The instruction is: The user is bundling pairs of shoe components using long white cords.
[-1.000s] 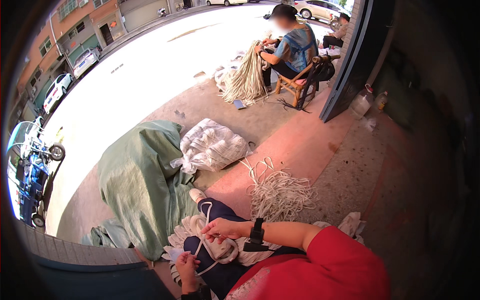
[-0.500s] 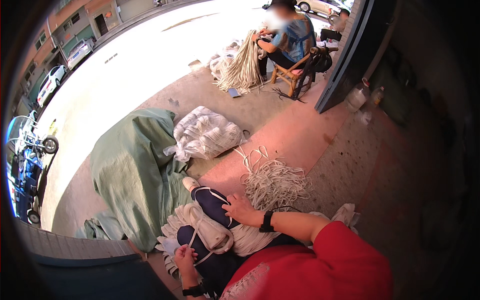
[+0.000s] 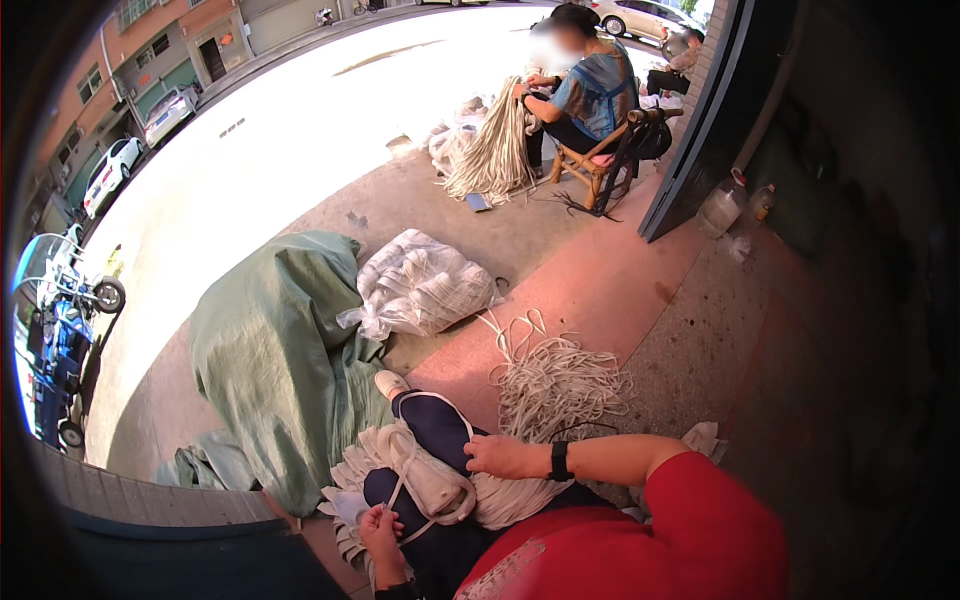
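Observation:
Across my lap lies an off-white fabric piece, seemingly a shoe upper (image 3: 437, 487), with a rounded rimmed opening facing me. A thin white lace (image 3: 455, 406) runs from it, arching over my dark trouser leg to my right hand (image 3: 503, 456), whose fingers pinch it. On the near left side, my left hand (image 3: 382, 530) is closed with fingertips together on a lace end beside the upper. Fanned stacks of similar off-white pieces (image 3: 350, 475) lie under and around the upper; my arms and legs partly hide them.
A heap of white laces (image 3: 560, 385) lies on the floor ahead. Beyond are a clear bag of white pieces (image 3: 425, 283) and a green tarp-covered pile (image 3: 280, 350). Another person (image 3: 595, 85) sits on a bamboo chair (image 3: 590, 170) handling a lace bundle. Plastic bottles (image 3: 722, 205) stand by the door (image 3: 700, 130).
My right hand has drawn back slightly toward my body and right, its fingers closing; the lace now arches in a loop. My left hand stays near the upper. The whole view has shifted slightly.

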Demonstrator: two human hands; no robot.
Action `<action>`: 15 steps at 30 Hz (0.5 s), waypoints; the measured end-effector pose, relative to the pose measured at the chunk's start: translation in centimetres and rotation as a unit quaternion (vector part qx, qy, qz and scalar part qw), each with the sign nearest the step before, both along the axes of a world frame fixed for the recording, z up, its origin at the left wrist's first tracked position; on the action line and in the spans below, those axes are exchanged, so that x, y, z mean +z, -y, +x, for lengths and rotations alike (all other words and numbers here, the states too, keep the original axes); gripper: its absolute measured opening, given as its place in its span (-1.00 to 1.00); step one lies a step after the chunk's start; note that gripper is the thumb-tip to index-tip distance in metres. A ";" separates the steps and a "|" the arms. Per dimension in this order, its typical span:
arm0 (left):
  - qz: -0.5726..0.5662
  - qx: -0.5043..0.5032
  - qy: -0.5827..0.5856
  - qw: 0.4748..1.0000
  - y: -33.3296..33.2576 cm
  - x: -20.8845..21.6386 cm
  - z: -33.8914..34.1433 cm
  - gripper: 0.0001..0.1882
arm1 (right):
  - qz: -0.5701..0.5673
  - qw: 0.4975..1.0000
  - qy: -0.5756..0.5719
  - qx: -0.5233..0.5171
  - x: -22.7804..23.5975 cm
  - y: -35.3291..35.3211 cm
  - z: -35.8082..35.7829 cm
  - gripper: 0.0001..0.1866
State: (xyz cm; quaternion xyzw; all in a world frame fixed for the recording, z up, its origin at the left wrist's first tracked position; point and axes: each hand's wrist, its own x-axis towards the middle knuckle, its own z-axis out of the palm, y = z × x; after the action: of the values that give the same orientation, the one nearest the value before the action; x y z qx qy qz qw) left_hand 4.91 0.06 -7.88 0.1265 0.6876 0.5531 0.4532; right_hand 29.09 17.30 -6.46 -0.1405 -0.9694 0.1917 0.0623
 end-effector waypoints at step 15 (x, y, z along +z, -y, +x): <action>-0.015 0.016 -0.051 0.998 -1.7 3.6 0.6 -0.91 | -0.220 0.966 -0.101 -0.091 -1.3 -0.9 -3.3 -0.92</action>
State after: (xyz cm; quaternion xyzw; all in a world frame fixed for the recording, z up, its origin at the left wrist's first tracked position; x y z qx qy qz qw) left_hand 5.47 1.78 -4.25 0.1364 0.7196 0.5430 0.4107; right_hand 25.77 18.23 -7.80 -0.2186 -0.8752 0.4065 0.1451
